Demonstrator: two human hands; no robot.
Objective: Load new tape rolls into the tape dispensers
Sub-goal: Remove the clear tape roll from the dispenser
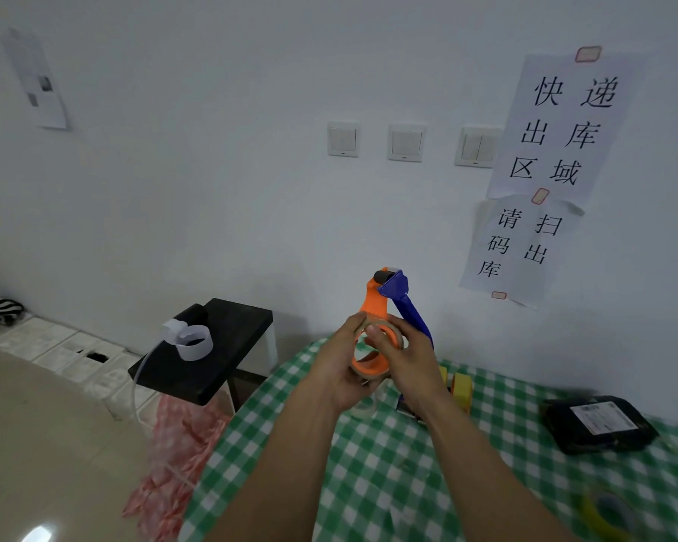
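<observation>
At frame centre the tape dispenser (pixel 388 307) and tape roll (pixel 380 346) are gripped by closed left hand (pixel 343 365) and right hand (pixel 404 357); misalignment could jam the roll

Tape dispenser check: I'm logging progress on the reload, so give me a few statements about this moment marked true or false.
1. Both hands hold the orange and blue tape dispenser above the table. True.
2. The left hand and right hand are on a tape roll at the dispenser. True.
3. The tablecloth is plain red. False: it is green and white checked.
4. The black parcel sits on the black side table. False: it lies on the checked tablecloth, at the right.
5. Three wall switches are on the wall. True.
</observation>
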